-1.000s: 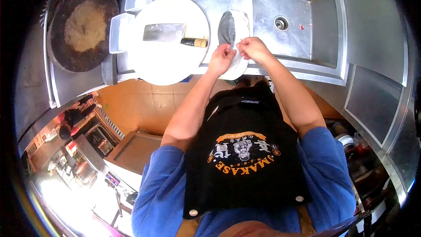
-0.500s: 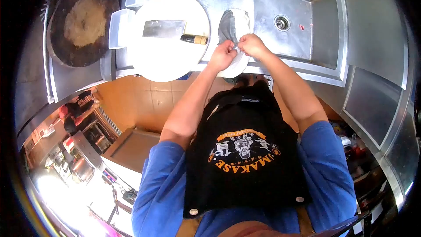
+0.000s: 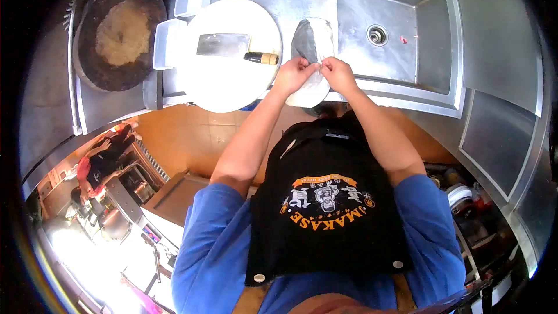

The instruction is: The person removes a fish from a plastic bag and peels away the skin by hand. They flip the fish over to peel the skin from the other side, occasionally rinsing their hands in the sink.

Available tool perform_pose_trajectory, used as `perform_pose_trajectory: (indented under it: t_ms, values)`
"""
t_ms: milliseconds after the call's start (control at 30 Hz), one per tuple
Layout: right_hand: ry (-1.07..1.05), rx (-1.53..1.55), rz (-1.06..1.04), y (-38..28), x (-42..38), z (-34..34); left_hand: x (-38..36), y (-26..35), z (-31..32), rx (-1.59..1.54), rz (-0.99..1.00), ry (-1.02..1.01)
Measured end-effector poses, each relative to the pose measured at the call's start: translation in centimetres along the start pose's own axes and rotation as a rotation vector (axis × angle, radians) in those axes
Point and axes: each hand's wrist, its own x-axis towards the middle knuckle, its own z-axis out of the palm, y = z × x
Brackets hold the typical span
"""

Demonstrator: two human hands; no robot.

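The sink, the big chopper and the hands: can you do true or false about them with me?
1. The cleaver lies on the round white board. True.
2. A small red bit lies in the sink. True.
3. The left hand and right hand are far apart. False: they are close together, by the grey item.
4. The right hand holds the cleaver. False: the cleaver is in neither hand.
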Motion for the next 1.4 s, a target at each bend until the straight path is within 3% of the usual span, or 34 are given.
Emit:
perform_pose_trajectory:
  t_ms: [233, 400, 600, 833, 933, 1000, 1067, 1167, 1367, 1400]
  values:
    - [0.080, -0.061, -0.007, -0.3, -0.3, 0.9, 3.0, 1.4, 0.6, 0.362, 0.062, -0.009]
    - [0.177, -0.169, -0.177, 0.4, -0.2, 1.5, 3.3, 2.1, 0.2, 0.457, 0.000, -0.098]
    - [0.187, -0.114, -0.127, 0.7, -0.1, 1.6, 3.5, 1.9, 0.7, 0.429, -0.077, -0.070]
    - [0.210, -0.017, 0.000, 0.8, -0.2, 2.0, 3.0, 0.4, 1.9, 0.378, -0.016, 0.145]
    - [0.200, 0.131, 0.014, 2.3, -0.2, 2.2, 2.9, -0.2, 1.9, 0.301, 0.016, 0.171]
    - [0.052, 0.356, 0.150, 3.1, 0.4, 2.0, 2.9, -0.8, 1.6, 0.255, 0.033, 0.186]
    - [0.012, 0.331, 0.143, 3.4, 0.8, 1.7, 3.1, -1.5, 0.8, 0.007, -0.067, 0.030]
    - [-0.042, 0.320, 0.159, 3.7, 1.2, 1.7, 2.6, -1.0, 1.2, -0.111, -0.090, 0.035]
    - [-0.107, 0.166, 0.153, 1.9, 1.2, 0.9, 1.6, -0.4, 2.1, -0.020, -0.015, 0.158]
    - [-0.034, 0.074, 0.108, 1.7, 1.0, 1.0, 1.6, -0.5, 2.6, -0.022, -0.023, 0.157]
